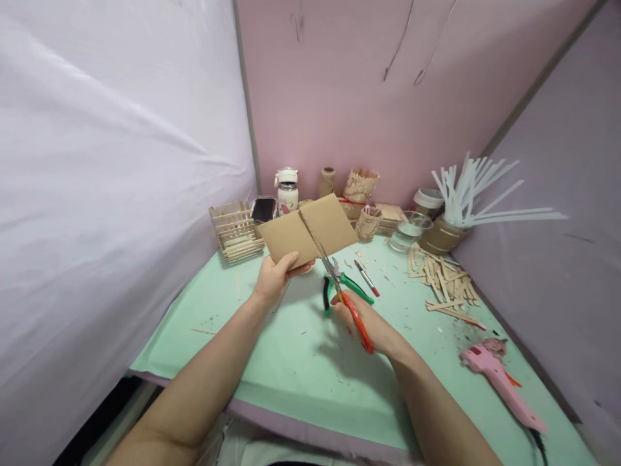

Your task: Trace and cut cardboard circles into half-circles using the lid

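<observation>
My left hand (pixel 274 277) is closed on the lower edge of a brown cardboard sheet (pixel 310 234) and holds it up over the mint-green table (pixel 272 362). A cut runs through the sheet's middle. My right hand (pixel 361 318) grips red-handled scissors (pixel 345 299), and their blades reach up into the cardboard's cut. Green-handled pliers (pixel 345 286) lie on the table just under the scissors, with a red pen (pixel 366 278) beside them.
A pink glue gun (pixel 495 375) lies at the right front. Loose wooden sticks (pixel 444 281) are piled at the right, behind them a cup of white rods (pixel 460 207) and a glass bowl (pixel 410 230). A stick basket (pixel 237 232), a jar (pixel 287 189) and paper cups line the back wall.
</observation>
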`<state>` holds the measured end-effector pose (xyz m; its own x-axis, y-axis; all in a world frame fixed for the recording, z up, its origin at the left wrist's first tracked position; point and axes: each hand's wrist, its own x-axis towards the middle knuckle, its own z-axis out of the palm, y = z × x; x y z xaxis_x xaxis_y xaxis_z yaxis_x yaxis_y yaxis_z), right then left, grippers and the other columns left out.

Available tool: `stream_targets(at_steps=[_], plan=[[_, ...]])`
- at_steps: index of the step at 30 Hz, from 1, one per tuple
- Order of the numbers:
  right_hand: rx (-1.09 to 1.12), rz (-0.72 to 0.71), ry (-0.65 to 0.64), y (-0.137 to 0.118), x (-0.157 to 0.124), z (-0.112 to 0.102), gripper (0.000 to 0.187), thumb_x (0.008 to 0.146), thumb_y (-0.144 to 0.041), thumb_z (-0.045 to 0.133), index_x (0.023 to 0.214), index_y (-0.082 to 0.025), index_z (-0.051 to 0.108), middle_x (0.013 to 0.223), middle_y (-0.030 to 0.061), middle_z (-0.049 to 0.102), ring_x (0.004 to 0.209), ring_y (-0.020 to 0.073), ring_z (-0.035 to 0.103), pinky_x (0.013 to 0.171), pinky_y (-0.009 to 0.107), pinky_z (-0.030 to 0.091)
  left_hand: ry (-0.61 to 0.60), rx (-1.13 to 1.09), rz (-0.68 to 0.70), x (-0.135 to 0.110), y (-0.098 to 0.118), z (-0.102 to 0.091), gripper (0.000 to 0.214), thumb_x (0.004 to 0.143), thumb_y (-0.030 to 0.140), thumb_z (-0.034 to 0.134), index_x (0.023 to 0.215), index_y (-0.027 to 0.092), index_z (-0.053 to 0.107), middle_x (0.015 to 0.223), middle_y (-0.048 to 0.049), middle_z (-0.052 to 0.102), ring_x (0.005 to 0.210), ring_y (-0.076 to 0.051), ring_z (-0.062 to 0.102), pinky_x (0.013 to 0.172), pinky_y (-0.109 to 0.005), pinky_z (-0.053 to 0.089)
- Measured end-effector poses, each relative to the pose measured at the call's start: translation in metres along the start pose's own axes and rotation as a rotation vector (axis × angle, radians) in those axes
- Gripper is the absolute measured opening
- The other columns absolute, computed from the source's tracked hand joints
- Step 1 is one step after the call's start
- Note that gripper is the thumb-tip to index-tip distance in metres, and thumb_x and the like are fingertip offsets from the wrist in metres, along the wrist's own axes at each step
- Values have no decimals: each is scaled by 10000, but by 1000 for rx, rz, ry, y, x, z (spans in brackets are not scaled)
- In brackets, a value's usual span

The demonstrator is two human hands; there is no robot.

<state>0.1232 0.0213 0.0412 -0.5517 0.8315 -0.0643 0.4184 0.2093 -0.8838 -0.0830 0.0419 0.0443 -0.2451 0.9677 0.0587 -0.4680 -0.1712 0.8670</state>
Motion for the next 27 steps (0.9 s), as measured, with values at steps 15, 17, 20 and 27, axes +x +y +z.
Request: stream_targets(at_steps=[15,17,20,27], plan=[[-2,26,37,12,2,8,367,911,-580,409,805,-230,443,744,-22,453,628,154,463,565,291,410,-99,52,-64,-5,-8,-1,440,699,288,752,1077,91,642,913,-102,752,768,-243,730,740,-372,616],[-9,28,64,15,3,11,409,908,-621,392,771,-236,416,727,-22,456,614,154,459,549,286,397,-91,50,-70,-6,-8,0,432,696,283,752,1068,90,646,918,-109,750,774,-249,729,758,-393,615],[-50,42,126,18,5,14,450,906,-643,379,693,-246,373,642,-27,446,557,153,441,515,283,368,-79,37,-86,-7,-8,2,420,687,270,753,1054,90,654,946,-121,745,785,-261,728,795,-436,609],[-51,55,226,18,5,17,456,902,-590,438,612,-247,363,540,-43,404,474,137,393,456,266,305,-81,36,-118,-8,-7,4,387,689,260,736,1027,86,662,909,-124,742,773,-258,723,797,-441,606]])
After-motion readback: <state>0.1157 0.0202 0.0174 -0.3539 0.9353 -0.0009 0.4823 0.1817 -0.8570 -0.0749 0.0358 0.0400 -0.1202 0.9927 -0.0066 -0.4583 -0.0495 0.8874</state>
